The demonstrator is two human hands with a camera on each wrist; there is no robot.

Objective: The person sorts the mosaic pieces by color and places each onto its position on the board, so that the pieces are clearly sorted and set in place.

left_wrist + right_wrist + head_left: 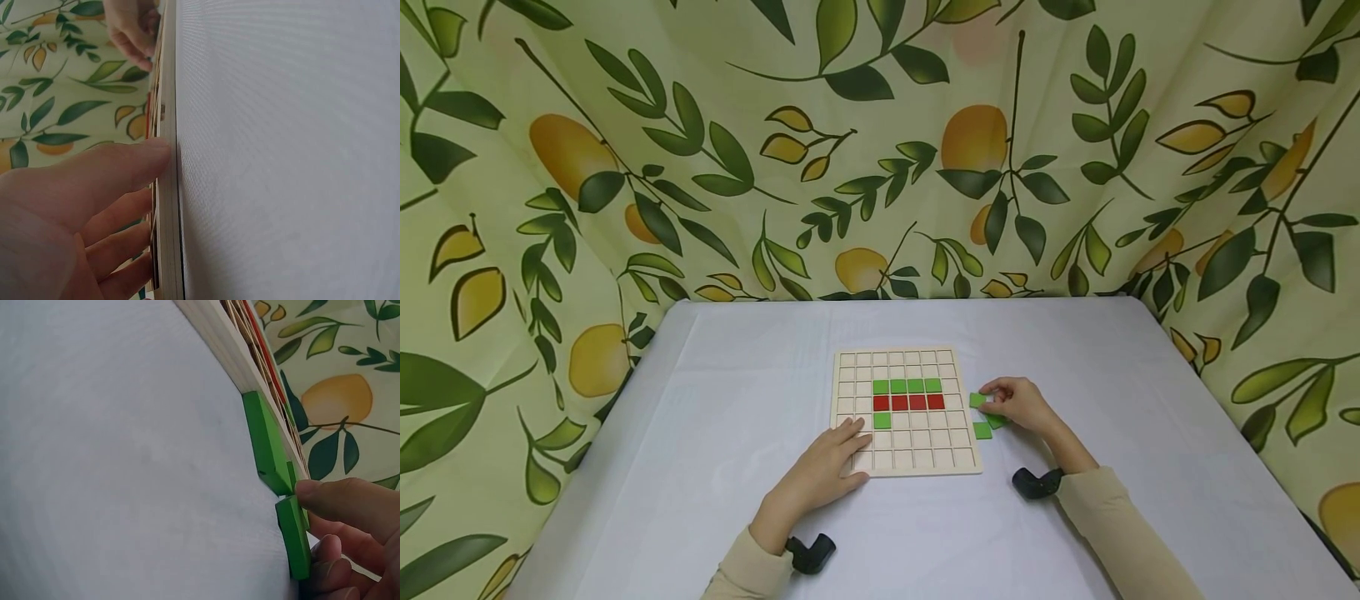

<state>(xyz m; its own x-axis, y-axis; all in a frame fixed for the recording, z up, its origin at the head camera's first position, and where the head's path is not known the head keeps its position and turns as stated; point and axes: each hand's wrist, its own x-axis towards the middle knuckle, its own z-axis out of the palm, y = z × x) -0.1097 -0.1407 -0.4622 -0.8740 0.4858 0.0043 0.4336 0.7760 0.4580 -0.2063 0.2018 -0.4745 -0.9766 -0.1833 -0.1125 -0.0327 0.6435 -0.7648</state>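
A pale wooden grid board (917, 458) lies on the table, with a row of green tiles (898, 387) above a row of red tiles (909, 402) and one green tile (882, 421) below them. My left hand (822, 465) rests on the board's lower left part, fingers spread; its thumb (153, 153) touches the edge in the left wrist view. Right of the board, my right hand (1021, 406) pinches a loose green tile (977, 400) between thumb and finger. Other loose green tiles (982, 431) lie under and beside that hand, one (265, 440) against the board's side.
A white cloth (700, 417) covers the table. Behind it and at both sides hangs a curtain (880, 167) printed with leaves and fruit. Black wrist devices (811, 553) sit on both forearms, just above the cloth.
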